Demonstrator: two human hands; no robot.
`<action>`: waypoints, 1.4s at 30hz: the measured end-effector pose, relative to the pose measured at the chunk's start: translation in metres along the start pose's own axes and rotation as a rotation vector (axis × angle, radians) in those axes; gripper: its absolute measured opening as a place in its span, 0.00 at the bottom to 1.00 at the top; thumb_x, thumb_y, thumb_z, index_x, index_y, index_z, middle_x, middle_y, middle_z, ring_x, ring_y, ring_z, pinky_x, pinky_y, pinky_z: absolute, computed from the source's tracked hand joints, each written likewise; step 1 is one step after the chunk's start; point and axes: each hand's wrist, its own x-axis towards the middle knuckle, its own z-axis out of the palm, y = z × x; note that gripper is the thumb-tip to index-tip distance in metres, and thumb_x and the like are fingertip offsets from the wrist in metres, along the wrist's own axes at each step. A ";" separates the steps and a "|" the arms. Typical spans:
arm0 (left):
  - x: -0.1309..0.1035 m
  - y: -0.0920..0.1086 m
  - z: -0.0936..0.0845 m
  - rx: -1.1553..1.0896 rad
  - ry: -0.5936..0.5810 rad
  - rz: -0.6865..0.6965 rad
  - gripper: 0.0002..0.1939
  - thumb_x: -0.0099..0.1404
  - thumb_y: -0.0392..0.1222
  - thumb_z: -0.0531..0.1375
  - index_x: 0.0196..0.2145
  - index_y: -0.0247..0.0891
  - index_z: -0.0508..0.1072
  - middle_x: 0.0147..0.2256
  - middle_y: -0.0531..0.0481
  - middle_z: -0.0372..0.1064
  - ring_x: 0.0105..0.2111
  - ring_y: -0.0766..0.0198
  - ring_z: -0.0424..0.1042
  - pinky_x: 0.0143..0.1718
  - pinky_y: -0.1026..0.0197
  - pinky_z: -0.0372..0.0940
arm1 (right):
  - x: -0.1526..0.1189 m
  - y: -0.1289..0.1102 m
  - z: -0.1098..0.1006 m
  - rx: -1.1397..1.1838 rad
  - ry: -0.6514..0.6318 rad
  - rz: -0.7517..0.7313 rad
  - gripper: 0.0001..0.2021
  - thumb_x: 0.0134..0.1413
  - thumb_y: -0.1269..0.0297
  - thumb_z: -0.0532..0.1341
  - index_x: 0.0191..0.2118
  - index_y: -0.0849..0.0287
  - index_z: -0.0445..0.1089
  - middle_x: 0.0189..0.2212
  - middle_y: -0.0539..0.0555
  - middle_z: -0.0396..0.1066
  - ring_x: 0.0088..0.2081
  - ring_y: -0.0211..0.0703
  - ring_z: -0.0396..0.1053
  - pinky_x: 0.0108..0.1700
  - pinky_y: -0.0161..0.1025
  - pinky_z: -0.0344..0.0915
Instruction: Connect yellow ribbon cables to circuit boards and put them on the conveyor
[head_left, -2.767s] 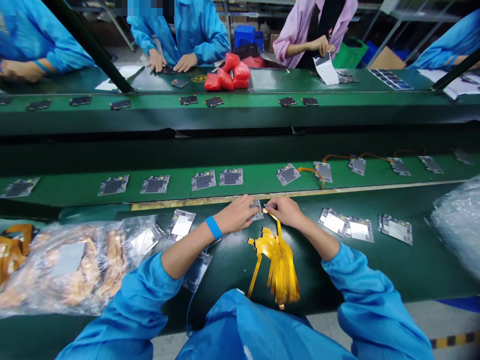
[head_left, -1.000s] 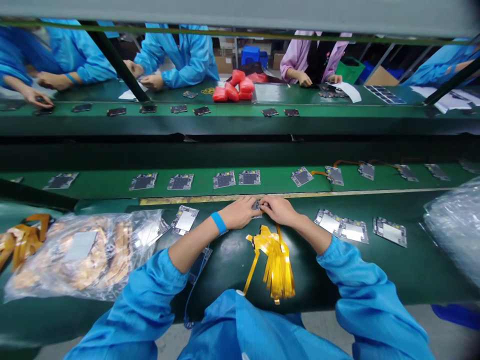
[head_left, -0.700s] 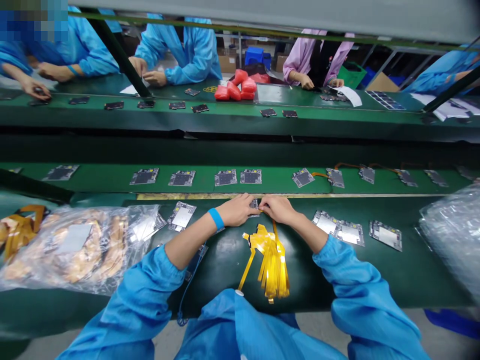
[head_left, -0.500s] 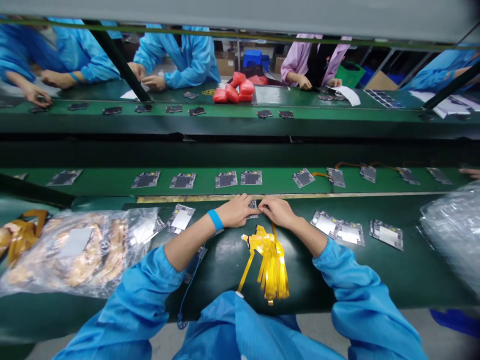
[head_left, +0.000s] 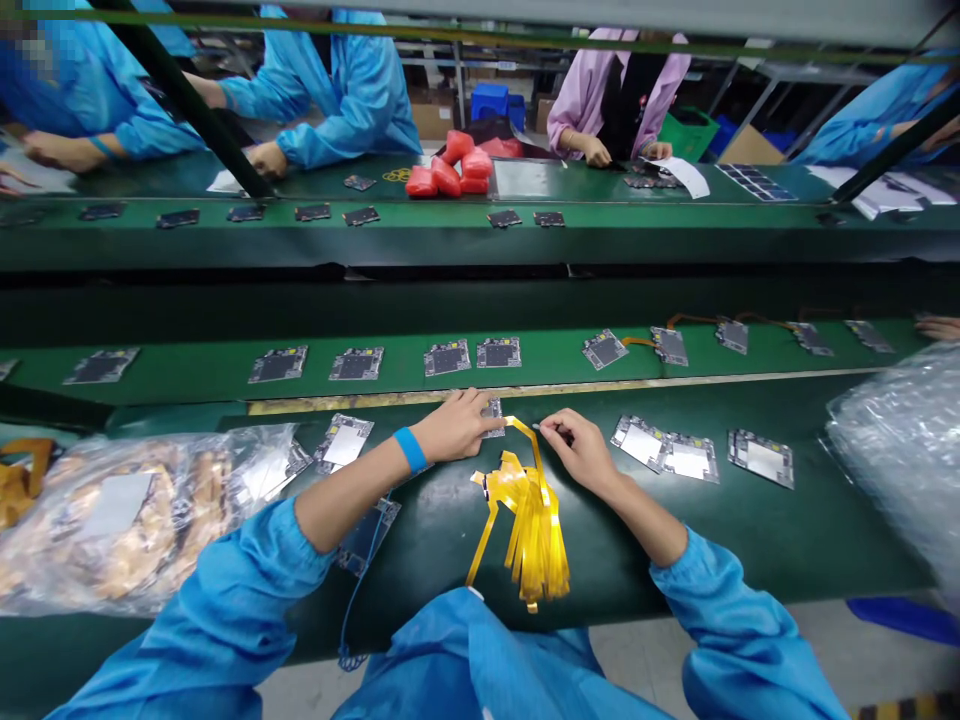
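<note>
My left hand (head_left: pixel 454 428), with a blue band at its wrist, holds a small circuit board (head_left: pixel 493 410) against the dark green bench. Part of the board is hidden under its fingers. A yellow flex cable (head_left: pixel 537 452) runs from the board's right edge and bends down toward a bundle of yellow flex cables (head_left: pixel 536 545). To the right of that bend, my right hand (head_left: pixel 579 447) is closed in a pinch, apart from the board. Something small and pale shows at its fingertips, too small to name.
Circuit boards with silver shields (head_left: pixel 688 457) lie to the right. Bagged coiled cables (head_left: pixel 120 520) sit at left, bubble wrap (head_left: pixel 900 440) at right. Several boards (head_left: pixel 499 352) line the green strip ahead. Co-workers' hands (head_left: pixel 596 152) are across the line.
My right hand has moved right and slightly down, away from the board. The flex cable at the board's edge now shows. My left hand has stayed on the board.
</note>
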 end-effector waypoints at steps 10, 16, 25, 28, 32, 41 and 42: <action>0.120 -0.022 -0.061 -0.159 0.204 -0.422 0.35 0.73 0.52 0.57 0.72 0.38 0.57 0.58 0.33 0.64 0.57 0.43 0.66 0.56 0.47 0.64 | -0.024 -0.028 -0.009 -0.004 0.017 -0.028 0.10 0.71 0.58 0.57 0.45 0.55 0.74 0.36 0.55 0.75 0.35 0.43 0.72 0.38 0.39 0.68; 0.133 -0.046 -0.036 -0.053 -0.155 -0.336 0.33 0.66 0.43 0.63 0.68 0.43 0.65 0.60 0.34 0.64 0.60 0.40 0.63 0.57 0.43 0.62 | -0.028 -0.034 -0.008 -0.185 -0.224 0.079 0.12 0.71 0.57 0.57 0.52 0.55 0.73 0.40 0.55 0.75 0.39 0.45 0.74 0.41 0.39 0.67; 0.138 -0.054 -0.032 -0.008 -0.124 -0.296 0.38 0.59 0.46 0.68 0.66 0.41 0.66 0.57 0.32 0.63 0.56 0.38 0.63 0.53 0.43 0.61 | -0.001 -0.056 0.022 -0.455 -0.463 0.219 0.11 0.63 0.53 0.68 0.46 0.52 0.77 0.44 0.53 0.77 0.42 0.46 0.76 0.36 0.37 0.59; 0.126 -0.049 -0.037 -0.010 -0.057 -0.262 0.36 0.58 0.45 0.67 0.64 0.40 0.68 0.55 0.33 0.64 0.55 0.39 0.63 0.52 0.45 0.62 | -0.001 -0.054 0.025 -0.400 -0.437 0.220 0.06 0.62 0.58 0.68 0.40 0.52 0.76 0.41 0.51 0.78 0.40 0.45 0.75 0.35 0.36 0.57; 0.087 -0.031 -0.038 -0.049 0.067 -0.185 0.33 0.59 0.44 0.65 0.62 0.39 0.69 0.50 0.36 0.65 0.51 0.42 0.65 0.49 0.47 0.63 | -0.005 -0.047 0.023 -0.254 -0.365 0.224 0.05 0.62 0.59 0.67 0.35 0.52 0.75 0.32 0.50 0.78 0.34 0.44 0.74 0.32 0.36 0.55; -0.007 0.013 -0.004 -0.048 0.045 -0.156 0.32 0.62 0.44 0.62 0.63 0.36 0.67 0.52 0.33 0.66 0.51 0.42 0.64 0.50 0.46 0.60 | 0.001 -0.025 0.006 0.207 -0.294 0.222 0.16 0.63 0.50 0.62 0.38 0.57 0.79 0.30 0.51 0.79 0.31 0.43 0.72 0.33 0.36 0.64; -0.009 0.014 -0.003 -0.034 0.055 -0.141 0.31 0.63 0.43 0.62 0.63 0.37 0.68 0.54 0.33 0.66 0.52 0.42 0.63 0.51 0.45 0.60 | 0.006 -0.023 0.004 0.198 -0.296 0.215 0.16 0.64 0.50 0.61 0.38 0.58 0.79 0.31 0.51 0.79 0.32 0.43 0.73 0.34 0.36 0.65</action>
